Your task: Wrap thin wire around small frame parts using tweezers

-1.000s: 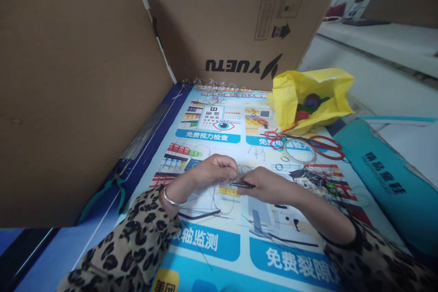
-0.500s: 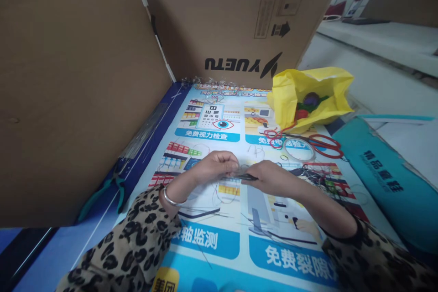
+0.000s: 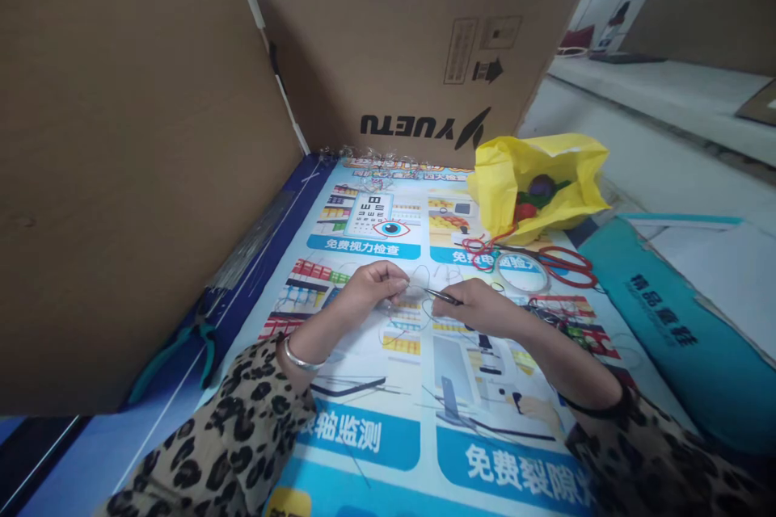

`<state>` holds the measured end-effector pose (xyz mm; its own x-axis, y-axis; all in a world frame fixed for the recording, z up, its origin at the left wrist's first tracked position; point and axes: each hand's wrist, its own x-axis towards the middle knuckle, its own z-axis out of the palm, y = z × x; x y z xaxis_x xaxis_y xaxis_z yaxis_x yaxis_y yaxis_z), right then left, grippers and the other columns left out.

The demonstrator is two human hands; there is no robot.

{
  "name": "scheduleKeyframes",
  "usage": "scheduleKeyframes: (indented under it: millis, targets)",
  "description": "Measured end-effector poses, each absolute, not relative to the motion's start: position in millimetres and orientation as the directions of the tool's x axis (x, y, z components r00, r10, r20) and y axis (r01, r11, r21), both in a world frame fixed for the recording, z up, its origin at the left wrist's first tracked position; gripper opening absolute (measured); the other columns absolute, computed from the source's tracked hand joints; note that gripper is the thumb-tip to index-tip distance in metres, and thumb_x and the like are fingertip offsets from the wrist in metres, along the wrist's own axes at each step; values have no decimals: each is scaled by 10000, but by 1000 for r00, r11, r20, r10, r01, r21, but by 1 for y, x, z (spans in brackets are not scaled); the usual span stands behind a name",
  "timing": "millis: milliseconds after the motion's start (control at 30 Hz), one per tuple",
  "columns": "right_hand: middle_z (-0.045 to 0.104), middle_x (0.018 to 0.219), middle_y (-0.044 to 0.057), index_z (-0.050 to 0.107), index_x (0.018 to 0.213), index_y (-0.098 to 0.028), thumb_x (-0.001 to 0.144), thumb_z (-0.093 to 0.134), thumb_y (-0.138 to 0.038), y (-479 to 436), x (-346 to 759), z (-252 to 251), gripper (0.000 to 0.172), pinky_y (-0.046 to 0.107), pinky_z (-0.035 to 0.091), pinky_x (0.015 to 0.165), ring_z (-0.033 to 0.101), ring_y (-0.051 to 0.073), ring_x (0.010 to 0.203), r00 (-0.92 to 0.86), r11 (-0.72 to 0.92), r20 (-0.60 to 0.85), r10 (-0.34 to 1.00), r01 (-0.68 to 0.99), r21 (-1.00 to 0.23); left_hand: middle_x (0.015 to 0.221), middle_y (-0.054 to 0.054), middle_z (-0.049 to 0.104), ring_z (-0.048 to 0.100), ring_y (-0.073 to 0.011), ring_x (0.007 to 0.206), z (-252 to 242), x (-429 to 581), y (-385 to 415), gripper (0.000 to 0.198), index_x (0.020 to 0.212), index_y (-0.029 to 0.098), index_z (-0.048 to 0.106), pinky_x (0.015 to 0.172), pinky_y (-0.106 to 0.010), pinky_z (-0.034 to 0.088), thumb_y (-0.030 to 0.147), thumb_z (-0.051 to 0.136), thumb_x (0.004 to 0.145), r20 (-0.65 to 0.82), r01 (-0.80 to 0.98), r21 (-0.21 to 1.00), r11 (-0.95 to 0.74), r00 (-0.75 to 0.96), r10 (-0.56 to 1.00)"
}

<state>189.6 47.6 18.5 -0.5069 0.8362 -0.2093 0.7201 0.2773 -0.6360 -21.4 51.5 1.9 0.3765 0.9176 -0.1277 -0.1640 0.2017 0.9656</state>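
The left hand (image 3: 379, 284) is closed in a pinch, thumb against forefinger, on a thin strand (image 3: 417, 285); the right hand (image 3: 485, 307) is curled firmly round a slim dark tool (image 3: 445, 297), its tip pointing left. From where I stand, I cannot tell whether that tip grips the strand or only meets it. The strand spans the gap between the hands, to the near left of the yellow bag (image 3: 500, 186). It looks like fine wire: very light, springy, liable to kink under a sharp bend and to slip between bare fingers. Pinch it close to the tool; hold the tool well behind its narrow, probably hard tip. Below, a printed sheet (image 3: 339, 493) carries loose strands that may snag. On the near side of the yellow bag, a pale ring (image 3: 522, 289), red-handled scissors (image 3: 563, 262) and red cord (image 3: 478, 250) limit forward travel. A teal box (image 3: 667, 331) bounds the bag's near right; a far cardboard panel (image 3: 394, 32) stands behind it. Well to the bag's left are a side cardboard panel (image 3: 121, 178) and teal-handled pliers (image 3: 211, 355). Movement seems easiest toward the bag's near left, over the sheet.
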Motion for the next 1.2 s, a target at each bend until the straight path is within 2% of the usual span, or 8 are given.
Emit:
scheduleKeyframes:
  millis: [233, 433, 533, 733, 867, 933, 1033, 1200]
  targets:
    - [440, 527, -33, 490, 573, -185, 749, 471, -479, 50, 192, 15, 344, 220, 282, 486, 419, 99, 525, -472, 243, -218, 854, 733, -635, 581, 40, 561, 498, -45, 490, 1, -20, 51, 254, 710, 130, 572, 511, -180, 363, 265, 743, 581, -127, -175, 966, 190, 318, 939]
    - [462, 524, -29, 518, 573, -186, 751, 466, -480, 49, 190, 13, 347, 216, 277, 479, 433, 100, 523, -482, 264, -194, 854, 724, -637, 601, 31, 557, 482, -37, 465, 1, -21, 51, 315, 865, 130, 596, 472, -177, 310, 300, 714, 628, -192, -163, 947, 277, 405, 894]
    - [461, 499, -29, 516, 548, -188, 747, 473, -476, 48, 190, 12, 353, 216, 258, 465, 429, 100, 508, -485, 293, -165, 859, 729, -619, 541, 44, 518, 450, -31, 447, 0, -20, 51, 255, 769, 127, 583, 456, -175, 275, 300, 709, 631, -199, -127, 954, 272, 410, 890]
    - [479, 501, -32, 553, 590, -194, 749, 475, -495, 50, 193, 10, 350, 221, 287, 455, 426, 100, 481, -426, 222, -126, 896, 675, -704, 523, 57, 478, 413, -34, 433, -1, -20, 53, 234, 698, 138, 557, 442, -178, 272, 310, 698, 623, -150, -67, 981, 181, 325, 934]
    - [569, 621, -12, 614, 775, -190, 744, 499, -470, 47, 187, 13, 304, 227, 356, 504, 481, 114, 555, -322, 128, -59, 945, 528, -839, 487, 62, 439, 380, -35, 421, 2, -18, 51, 245, 678, 135, 551, 427, -174, 275, 335, 685, 630, -147, 10, 988, 151, 310, 939]
    - [584, 654, -8, 620, 838, -194, 718, 536, -451, 44, 180, 13, 296, 234, 375, 527, 492, 120, 578, -290, 112, -37, 956, 482, -869, 482, 64, 434, 375, -39, 414, 4, -16, 49, 255, 682, 138, 548, 418, -174, 280, 355, 674, 637, -161, 58, 987, 150, 312, 936]
    - [572, 628, -14, 611, 782, -198, 712, 542, -441, 39, 172, 12, 263, 237, 375, 530, 487, 122, 574, -224, 118, 2, 974, 504, -856, 491, 65, 440, 379, -45, 417, 2, -13, 47, 254, 682, 146, 543, 425, -180, 301, 376, 649, 657, -148, 124, 986, 114, 318, 936]
    - [577, 601, -16, 573, 703, -195, 733, 514, -433, 35, 169, 6, 248, 243, 376, 535, 497, 125, 564, -188, 101, 19, 982, 435, -895, 553, 47, 478, 397, -59, 496, -7, -13, 48, 172, 682, 150, 562, 490, -190, 323, 316, 595, 707, 1, 255, 963, -86, 318, 948]
